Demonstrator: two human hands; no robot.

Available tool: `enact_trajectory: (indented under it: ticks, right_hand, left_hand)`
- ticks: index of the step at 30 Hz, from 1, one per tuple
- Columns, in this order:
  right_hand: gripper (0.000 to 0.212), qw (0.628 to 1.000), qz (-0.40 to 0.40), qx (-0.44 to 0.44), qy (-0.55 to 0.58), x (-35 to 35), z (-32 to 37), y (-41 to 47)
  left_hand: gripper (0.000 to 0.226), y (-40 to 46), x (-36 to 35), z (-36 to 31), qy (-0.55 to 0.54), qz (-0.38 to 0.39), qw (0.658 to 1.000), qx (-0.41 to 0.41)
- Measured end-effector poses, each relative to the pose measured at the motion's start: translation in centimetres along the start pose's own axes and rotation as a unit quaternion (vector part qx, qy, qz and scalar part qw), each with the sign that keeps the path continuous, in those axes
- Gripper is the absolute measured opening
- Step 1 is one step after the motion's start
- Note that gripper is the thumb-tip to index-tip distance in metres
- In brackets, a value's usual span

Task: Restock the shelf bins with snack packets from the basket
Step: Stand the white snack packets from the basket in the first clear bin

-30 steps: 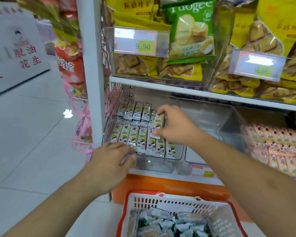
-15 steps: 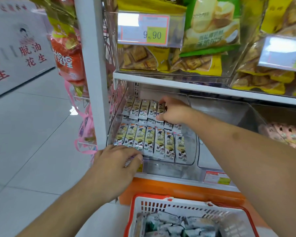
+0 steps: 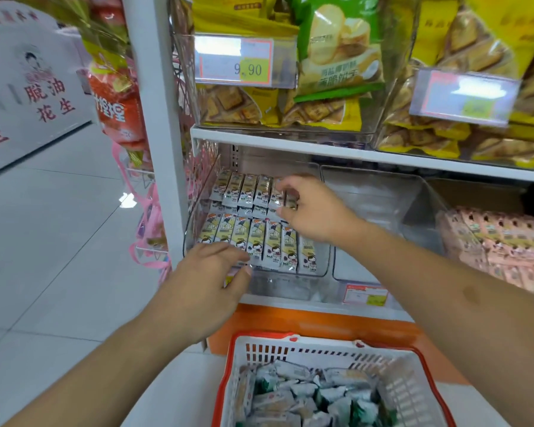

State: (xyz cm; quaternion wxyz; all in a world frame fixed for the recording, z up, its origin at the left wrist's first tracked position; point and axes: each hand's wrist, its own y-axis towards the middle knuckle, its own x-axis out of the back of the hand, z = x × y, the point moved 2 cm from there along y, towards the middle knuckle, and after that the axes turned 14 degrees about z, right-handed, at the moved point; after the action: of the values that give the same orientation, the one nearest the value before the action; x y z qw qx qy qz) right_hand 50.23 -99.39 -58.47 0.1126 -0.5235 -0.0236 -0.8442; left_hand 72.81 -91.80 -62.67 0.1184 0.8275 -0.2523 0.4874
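At the far left stood a white display (image 3: pixel 28 97) printed with red characters, and beside it hung red and yellow snack bags (image 3: pixel 117 97) against the white shelf upright (image 3: pixel 154 118). The left hand (image 3: pixel 207 291) rested at the front lip of the clear bin (image 3: pixel 290 282), fingers curled down over its edge with the thumb apart below; whether they gripped the wall or a packet could not be told. Inside that bin the snack packets (image 3: pixel 256 241) lay in two rows: a front row of about eight, partly hidden by the left hand, and a back row with five in view. The right hand (image 3: pixel 315 211) reached over the back row, its fingers spread and bent, the tips pinching the rightmost packet (image 3: pixel 287 200) of that row. To the right sat a second clear bin (image 3: pixel 383 211) with no packets showing in it, then a third bin holding pink packets (image 3: pixel 500 238), too many and too blurred to count. On the shelf above, two clear bins carried yellow biscuit bags (image 3: pixel 321 112) and one green bag (image 3: pixel 339 47); two price tags hung there, the left one (image 3: pixel 238 61) reading 9.90. Below, on the floor in front, one white basket with a red rim (image 3: pixel 228 374) held a heap of loose white and green packets (image 3: pixel 309 399), uncountable
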Motion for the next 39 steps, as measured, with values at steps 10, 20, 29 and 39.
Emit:
enact_trajectory:
  ticks: [10, 20, 29, 39]
  right_hand:
    - [0.022, 0.983, 0.173, -0.038, 0.053, -12.6, -5.5, -17.8]
    - [0.053, 0.855, 0.465, -0.222, -0.055, -26.9, -15.5, -27.5]
    - [0.030, 0.864, 0.442, -0.229, -0.070, -26.0, -16.6, -26.0]
    - [0.028, 0.923, 0.337, -0.135, 0.128, -13.8, -8.6, -22.4]
  left_hand:
    - [0.033, -2.9, -9.0, -1.4, 0.058, 0.255, 0.965, -0.022]
    - [0.054, -7.5, -17.9, 1.9, 0.154, 0.450, 0.875, 0.091]
    - [0.048, -5.4, -17.4, -0.2, 0.114, 0.454, 0.881, 0.073]
    - [0.056, -3.8, -14.0, -5.5, -0.018, 0.440, 0.897, 0.035]
